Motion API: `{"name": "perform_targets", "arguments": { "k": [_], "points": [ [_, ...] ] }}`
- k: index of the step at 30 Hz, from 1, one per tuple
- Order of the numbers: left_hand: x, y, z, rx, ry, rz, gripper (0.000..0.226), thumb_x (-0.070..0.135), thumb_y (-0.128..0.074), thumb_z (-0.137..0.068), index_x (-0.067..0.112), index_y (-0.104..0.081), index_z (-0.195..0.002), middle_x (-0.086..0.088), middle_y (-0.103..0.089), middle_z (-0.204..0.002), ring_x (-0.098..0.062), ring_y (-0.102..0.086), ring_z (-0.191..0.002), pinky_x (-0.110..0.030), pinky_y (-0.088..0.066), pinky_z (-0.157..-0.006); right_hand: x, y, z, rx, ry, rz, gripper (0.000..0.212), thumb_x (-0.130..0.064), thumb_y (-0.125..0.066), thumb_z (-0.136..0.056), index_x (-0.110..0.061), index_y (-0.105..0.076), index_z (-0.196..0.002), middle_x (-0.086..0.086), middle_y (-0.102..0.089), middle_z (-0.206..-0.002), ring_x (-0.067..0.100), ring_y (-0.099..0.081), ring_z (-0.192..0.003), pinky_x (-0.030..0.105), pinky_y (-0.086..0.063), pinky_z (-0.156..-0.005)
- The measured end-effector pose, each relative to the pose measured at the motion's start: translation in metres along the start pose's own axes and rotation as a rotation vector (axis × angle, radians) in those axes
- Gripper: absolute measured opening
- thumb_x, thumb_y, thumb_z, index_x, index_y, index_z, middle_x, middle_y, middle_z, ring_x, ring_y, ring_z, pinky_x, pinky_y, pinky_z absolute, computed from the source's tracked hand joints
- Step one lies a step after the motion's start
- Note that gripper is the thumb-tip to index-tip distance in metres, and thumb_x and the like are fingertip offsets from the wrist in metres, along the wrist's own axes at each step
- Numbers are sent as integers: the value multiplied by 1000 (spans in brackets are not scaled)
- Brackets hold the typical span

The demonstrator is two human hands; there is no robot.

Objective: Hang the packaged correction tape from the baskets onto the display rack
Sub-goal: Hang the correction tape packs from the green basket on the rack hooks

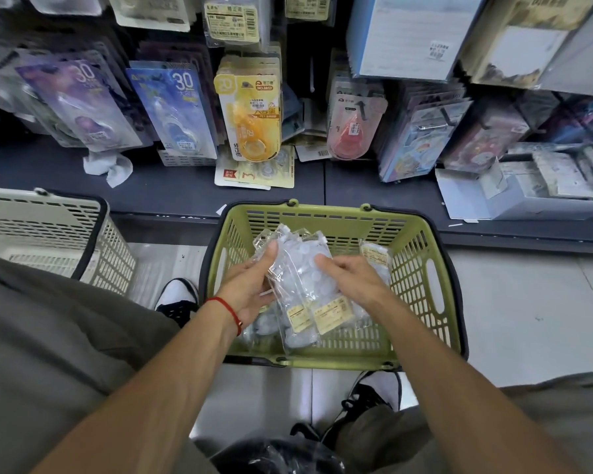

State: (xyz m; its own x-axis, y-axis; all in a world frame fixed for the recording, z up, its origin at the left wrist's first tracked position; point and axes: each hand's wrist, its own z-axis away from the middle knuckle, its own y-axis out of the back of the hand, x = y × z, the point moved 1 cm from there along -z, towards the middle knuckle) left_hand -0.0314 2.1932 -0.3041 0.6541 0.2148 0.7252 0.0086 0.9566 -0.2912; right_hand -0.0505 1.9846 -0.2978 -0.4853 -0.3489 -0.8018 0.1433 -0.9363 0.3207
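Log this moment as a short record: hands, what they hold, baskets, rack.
left hand: grips the packets from the left side
right hand: fingers laid on top of the packets
packets: clear bundle with yellow labels, held over the green basket
green basket: on the floor, more packets inside
beige basket: to the left, contents not visible
rack: carded tapes hang on hooks

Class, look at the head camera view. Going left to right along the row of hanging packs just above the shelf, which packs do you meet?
Purple "30" pack → blue "30" pack → yellow correction tape pack → red correction tape pack → pastel illustrated packs.
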Motion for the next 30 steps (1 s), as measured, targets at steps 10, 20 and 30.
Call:
{"name": "perform_targets", "arguments": {
  "k": [10, 20, 30],
  "points": [
    [-38, -4, -10, 32, 41, 87, 85, 9, -85, -80, 38, -45, -149, -9, -66, -143, -36, -63, -131, -70, -49, -104, 26, 25, -38, 495, 42, 390, 31, -44, -56, -106, -20, -74, -106, 3, -74, -103, 12, -66, -87, 29, -52, -77],
    [-32, 3, -8, 25, 50, 66, 85, 19, -86, -79, 35, -45, -152, -7, -54, -155, -38, -47, -144, -68, -37, -116, 54, 48, -65, 378, -162, 789, 40, -29, -73, -97, -16, -61, -132, 12, -66, -119, 30, -68, -97, 41, -57, -87],
    [-12, -16, 1, 77, -89, 116, 67, 40, -77, -92, 40, -44, -150, -2, -72, -133, -29, -69, -120, -59, -53, -105, -46, 101, 13, 458, 53, -331, 31, 0, -70, -90, -21, -53, -105, 13, -69, -100, 21, -69, -67, 32, -51, -53]
  ]
}}
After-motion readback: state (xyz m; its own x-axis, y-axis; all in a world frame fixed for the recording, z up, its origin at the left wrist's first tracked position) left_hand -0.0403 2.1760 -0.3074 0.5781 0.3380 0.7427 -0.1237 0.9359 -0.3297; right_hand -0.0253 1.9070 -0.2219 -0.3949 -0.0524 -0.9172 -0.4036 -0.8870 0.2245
